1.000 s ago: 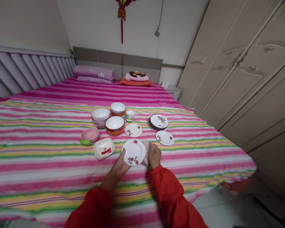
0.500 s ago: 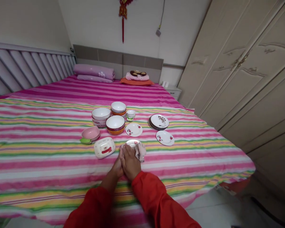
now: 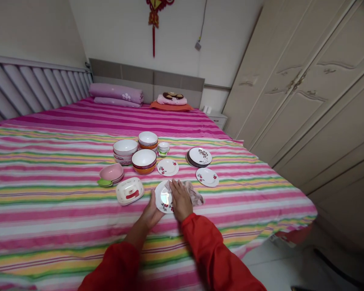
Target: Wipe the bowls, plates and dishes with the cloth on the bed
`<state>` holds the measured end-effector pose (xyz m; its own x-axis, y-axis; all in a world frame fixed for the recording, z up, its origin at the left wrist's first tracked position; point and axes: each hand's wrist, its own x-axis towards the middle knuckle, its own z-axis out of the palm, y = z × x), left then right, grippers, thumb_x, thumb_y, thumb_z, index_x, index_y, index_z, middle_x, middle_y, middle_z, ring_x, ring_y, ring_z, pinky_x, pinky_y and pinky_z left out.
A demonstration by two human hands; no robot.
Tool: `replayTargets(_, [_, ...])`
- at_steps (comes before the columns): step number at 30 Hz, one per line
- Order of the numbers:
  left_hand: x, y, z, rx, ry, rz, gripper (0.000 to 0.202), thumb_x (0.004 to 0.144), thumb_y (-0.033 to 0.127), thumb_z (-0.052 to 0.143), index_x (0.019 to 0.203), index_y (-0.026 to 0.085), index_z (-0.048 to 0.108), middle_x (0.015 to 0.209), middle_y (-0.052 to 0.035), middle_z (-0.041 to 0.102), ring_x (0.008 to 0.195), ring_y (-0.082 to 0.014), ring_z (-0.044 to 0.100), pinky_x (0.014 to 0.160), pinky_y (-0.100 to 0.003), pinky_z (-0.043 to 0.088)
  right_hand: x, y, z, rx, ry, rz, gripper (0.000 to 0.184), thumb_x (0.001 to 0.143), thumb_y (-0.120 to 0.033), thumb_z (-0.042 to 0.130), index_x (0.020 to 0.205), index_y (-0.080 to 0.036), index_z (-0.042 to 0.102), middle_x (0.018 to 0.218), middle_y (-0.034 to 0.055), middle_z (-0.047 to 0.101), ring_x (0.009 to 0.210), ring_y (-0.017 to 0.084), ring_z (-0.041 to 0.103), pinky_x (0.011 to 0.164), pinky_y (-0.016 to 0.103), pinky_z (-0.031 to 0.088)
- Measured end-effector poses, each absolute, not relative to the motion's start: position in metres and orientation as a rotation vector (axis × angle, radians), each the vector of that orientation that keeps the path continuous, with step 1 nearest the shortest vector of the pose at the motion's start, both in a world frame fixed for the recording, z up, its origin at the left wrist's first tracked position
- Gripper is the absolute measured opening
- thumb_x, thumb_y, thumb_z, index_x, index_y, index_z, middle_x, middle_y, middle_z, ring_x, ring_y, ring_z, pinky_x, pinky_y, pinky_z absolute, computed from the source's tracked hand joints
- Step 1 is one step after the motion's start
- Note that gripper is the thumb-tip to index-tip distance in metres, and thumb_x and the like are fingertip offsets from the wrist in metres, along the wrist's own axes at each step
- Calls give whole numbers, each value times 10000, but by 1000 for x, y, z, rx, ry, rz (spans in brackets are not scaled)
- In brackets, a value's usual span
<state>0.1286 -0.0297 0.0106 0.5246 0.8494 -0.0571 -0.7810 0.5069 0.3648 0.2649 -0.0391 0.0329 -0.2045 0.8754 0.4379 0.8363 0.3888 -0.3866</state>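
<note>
My left hand (image 3: pixel 151 211) grips the left edge of a white plate (image 3: pixel 162 197) with red flowers, its thumb along the rim. The plate is tilted towards me over the striped sheet. My right hand (image 3: pixel 181 200) presses a pale patterned cloth (image 3: pixel 194 193) against the plate's right side, and the cloth's loose end hangs out to the right. Just left of the plate lies a rectangular dish (image 3: pixel 130 190) with a red design. Beyond it sits another flowered plate (image 3: pixel 168 167), and a third flowered plate (image 3: pixel 207 177) rests to the right.
Stacked bowls (image 3: pixel 143 158) stand behind the dish, near small white cups (image 3: pixel 164 147). A pink bowl (image 3: pixel 111 172) with a green leaf-shaped handle is at left. Dark-rimmed plates (image 3: pixel 200 156) form a stack at right. A wardrobe (image 3: pixel 291 89) stands beside the bed.
My hands, close together before, have moved apart on the plate. The plate now shows more of its face, tilted towards me. The cloth has shifted right and spread out under my right hand.
</note>
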Motion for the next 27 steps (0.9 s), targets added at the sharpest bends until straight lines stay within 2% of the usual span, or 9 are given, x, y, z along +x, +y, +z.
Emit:
replayTargets(6, [129, -29, 10, 324, 181, 1025, 596, 895, 565, 310, 1429, 303, 338, 1394, -62, 510, 1342, -227, 379, 1111, -437, 261, 234, -16, 51, -1550, -2029, 256, 580, 865, -60, 391, 1434, -166, 353, 1490, 94, 340, 1399, 244, 252, 1120, 483, 230])
replayTargets(12, [124, -30, 4, 249, 366, 1140, 553, 926, 523, 279, 1434, 308, 322, 1408, -44, 494, 1320, -162, 407, 1127, -351, 254, 202, -39, 48, -1343, -2121, 374, 514, 904, -121, 383, 1416, -177, 385, 1477, 52, 376, 1407, 185, 230, 1140, 402, 248])
replayTargets(15, [121, -31, 0, 206, 437, 1189, 551, 932, 509, 284, 1432, 283, 331, 1374, -58, 527, 1283, -156, 454, 1119, -327, 280, 201, -53, 44, -1277, -2127, 385, 531, 888, -110, 388, 1418, -138, 379, 1476, 68, 374, 1400, 182, 250, 1146, 372, 256])
replayTargets(18, [119, -33, 1, 192, 459, 1114, 594, 909, 537, 327, 1392, 200, 404, 1270, -110, 606, 1219, -201, 523, 1089, -342, 334, 212, -69, 35, -1190, -2184, 349, 546, 884, -107, 385, 1429, -131, 357, 1475, 81, 374, 1379, 167, 299, 1134, 351, 289])
replayTargets(22, [121, -36, 7, 242, 424, 994, 649, 873, 579, 371, 1325, 127, 481, 1151, -149, 667, 1151, -250, 577, 1063, -388, 370, 239, -88, 22, -1197, -2261, 219, 551, 886, -119, 406, 1429, -203, 361, 1445, 64, 424, 1363, 184, 337, 1105, 417, 317])
replayTargets(27, [126, -33, 9, 272, 240, 998, 623, 898, 549, 351, 1400, 185, 404, 1260, -132, 615, 1222, -253, 519, 1094, -426, 306, 266, -79, 26, -1318, -2256, 104, 629, 825, -44, 417, 1427, -220, 364, 1443, 68, 427, 1390, 224, 280, 1104, 498, 255])
